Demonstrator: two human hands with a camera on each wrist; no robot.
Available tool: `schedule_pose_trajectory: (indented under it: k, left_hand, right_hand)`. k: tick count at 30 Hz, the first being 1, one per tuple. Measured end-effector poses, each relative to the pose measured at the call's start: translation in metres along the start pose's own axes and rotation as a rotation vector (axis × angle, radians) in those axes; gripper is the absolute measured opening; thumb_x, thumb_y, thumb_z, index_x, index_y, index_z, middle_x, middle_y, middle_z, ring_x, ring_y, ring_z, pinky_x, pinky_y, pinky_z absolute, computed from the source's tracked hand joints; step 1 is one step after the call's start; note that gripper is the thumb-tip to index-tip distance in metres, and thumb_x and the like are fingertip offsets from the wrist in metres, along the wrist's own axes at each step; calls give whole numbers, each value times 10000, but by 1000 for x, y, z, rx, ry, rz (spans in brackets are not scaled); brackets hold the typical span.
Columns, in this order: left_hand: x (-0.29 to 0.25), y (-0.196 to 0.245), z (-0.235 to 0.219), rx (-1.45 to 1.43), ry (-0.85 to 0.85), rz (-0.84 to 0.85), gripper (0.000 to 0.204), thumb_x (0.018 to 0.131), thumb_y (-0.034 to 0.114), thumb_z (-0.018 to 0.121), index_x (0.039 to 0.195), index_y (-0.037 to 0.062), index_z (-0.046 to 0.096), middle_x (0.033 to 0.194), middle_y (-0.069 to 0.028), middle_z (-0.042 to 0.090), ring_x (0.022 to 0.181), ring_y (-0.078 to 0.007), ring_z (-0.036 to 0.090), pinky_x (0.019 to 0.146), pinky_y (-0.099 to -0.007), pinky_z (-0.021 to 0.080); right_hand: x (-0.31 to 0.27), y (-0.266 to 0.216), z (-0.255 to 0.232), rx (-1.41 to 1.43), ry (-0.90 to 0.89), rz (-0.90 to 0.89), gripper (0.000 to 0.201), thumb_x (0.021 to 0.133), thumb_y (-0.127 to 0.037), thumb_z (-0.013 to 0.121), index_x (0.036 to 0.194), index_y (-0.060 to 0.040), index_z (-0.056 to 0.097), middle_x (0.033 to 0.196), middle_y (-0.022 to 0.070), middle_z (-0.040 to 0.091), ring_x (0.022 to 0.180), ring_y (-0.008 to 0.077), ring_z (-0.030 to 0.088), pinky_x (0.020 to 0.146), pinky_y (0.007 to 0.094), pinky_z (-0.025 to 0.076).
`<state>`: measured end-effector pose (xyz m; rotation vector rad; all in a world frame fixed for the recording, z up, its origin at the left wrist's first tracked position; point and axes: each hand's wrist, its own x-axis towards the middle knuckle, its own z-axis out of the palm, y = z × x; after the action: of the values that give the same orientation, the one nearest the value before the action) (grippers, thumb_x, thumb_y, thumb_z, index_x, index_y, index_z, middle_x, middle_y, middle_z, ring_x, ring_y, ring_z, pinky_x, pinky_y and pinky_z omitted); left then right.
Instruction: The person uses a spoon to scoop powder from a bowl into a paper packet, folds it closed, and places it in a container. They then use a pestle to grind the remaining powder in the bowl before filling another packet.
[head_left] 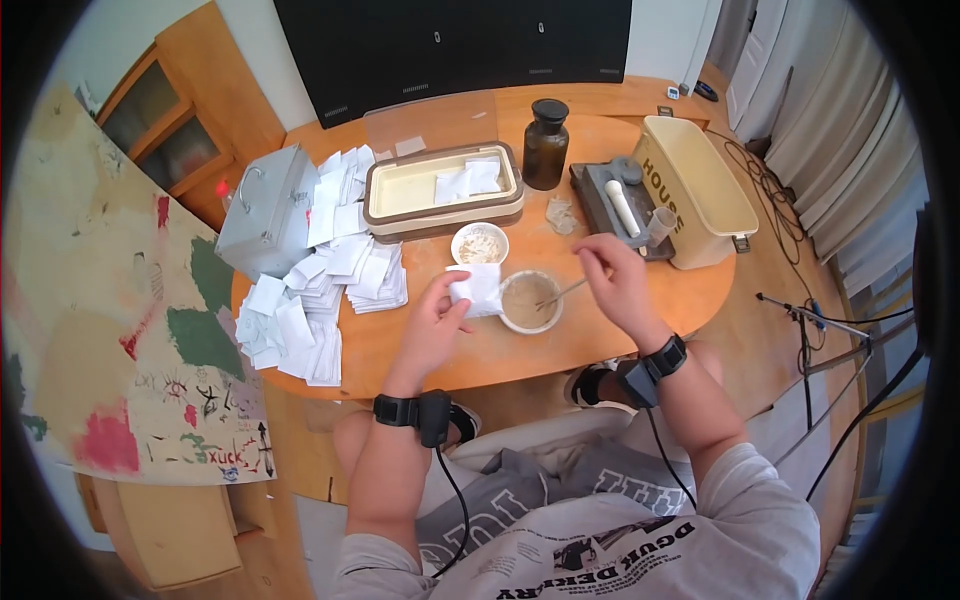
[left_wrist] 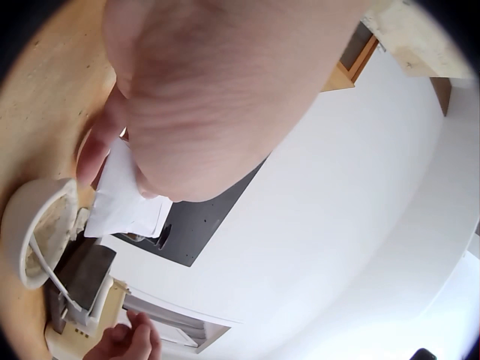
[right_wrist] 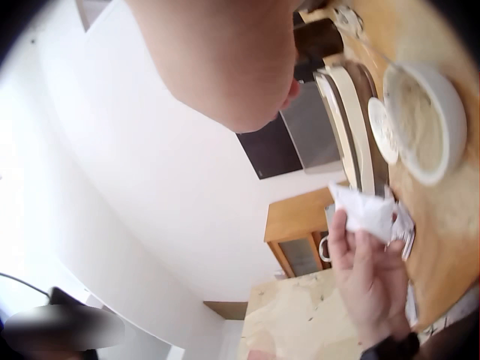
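My left hand (head_left: 432,325) pinches a white paper packet (head_left: 476,290) between thumb and fingers, beside the left rim of a white bowl (head_left: 506,318). The bowl contains a greyish-beige mixture (head_left: 524,300), and a thin stirring stick (head_left: 566,293) leans out of it to the right. My right hand (head_left: 618,285) hovers right of the bowl with loosely bent fingers, and nothing shows in them; in the left wrist view, the stick (left_wrist: 49,271) stands apart from this hand (left_wrist: 129,341). Behind the packet is a smaller white bowl (head_left: 480,245) holding pale flakes.
Piles of white packets (head_left: 310,290) lie at the left beside a metal case (head_left: 262,215). A cream tray (head_left: 440,215) with packets in it, a dark jar (head_left: 545,145), a grey tray (head_left: 598,205) with a white pestle-like rod, and a cream bin (head_left: 700,190) stand behind.
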<state>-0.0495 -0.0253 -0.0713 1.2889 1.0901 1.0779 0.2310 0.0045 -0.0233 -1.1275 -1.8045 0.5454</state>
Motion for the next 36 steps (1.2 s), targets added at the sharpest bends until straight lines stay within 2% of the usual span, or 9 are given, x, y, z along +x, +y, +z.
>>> schedule_pose_trajectory:
  k: [3,8,12,15,18,20,23,30,36]
  left_hand:
    - [9,4,-7,1,96,36,409,991,-1,554,1388,55,477,1018,-92,694,878,-114,649,737,-291,586]
    - [37,32,-22,166,232,84,446,954,-33,582,1380,62,488,1041,-55,649,739,-72,539,674,-243,516]
    - [95,52,-39,350,335,228,427,913,-45,598,1324,50,537,1050,-61,623,778,-75,514,686,-225,431]
    - [138,58,-47,470,352,115,408,890,-30,623,1288,33,558,1096,-82,613,801,-89,499,740,-257,445]
    - [174,44,-59,528,309,140,429,850,-1,678,1262,14,561,1130,-120,622,932,-166,585,849,-304,482]
    - [198,26,-76,609,282,122,434,810,-9,692,1226,9,571,1152,-145,629,1089,-250,615,960,-339,475]
    - [216,9,-93,796,264,154,433,781,-36,668,1202,16,579,1187,-157,624,1101,-254,601,973,-344,463]
    - [233,7,-84,783,156,10,369,755,-55,613,1109,46,597,1154,-155,646,1100,-269,612,960,-336,463]
    - [226,9,-93,969,153,16,310,782,4,636,1089,48,654,1100,-138,681,1068,-287,637,933,-368,498]
  right_hand:
    - [-1,21,-10,-136,150,-31,148,967,-122,635,1042,0,669,863,110,625,663,222,598,631,359,497]
    - [-17,35,1,-21,-4,234,258,937,-190,690,1115,-12,635,903,135,633,699,277,622,692,377,525]
    - [-15,44,3,54,-66,300,244,922,-176,694,1078,3,639,913,162,657,749,308,654,712,386,538]
    - [-19,47,4,32,-101,266,207,915,-140,677,1050,13,643,907,181,676,799,330,675,729,407,545]
    - [-22,46,3,77,-87,247,176,908,-101,655,1040,15,648,890,193,681,819,357,674,743,425,545]
    - [-22,50,6,77,-48,193,179,909,-76,650,1067,9,655,854,160,675,763,308,667,702,387,542]
    - [-25,51,7,27,-18,105,180,904,-76,646,1062,11,657,878,179,675,791,349,667,718,415,544]
    - [-24,50,9,64,-30,90,182,914,-79,632,1069,12,657,939,206,677,825,375,666,728,428,545]
    - [-19,39,5,268,-85,239,170,939,-78,642,1079,15,663,910,148,696,798,254,690,728,342,559]
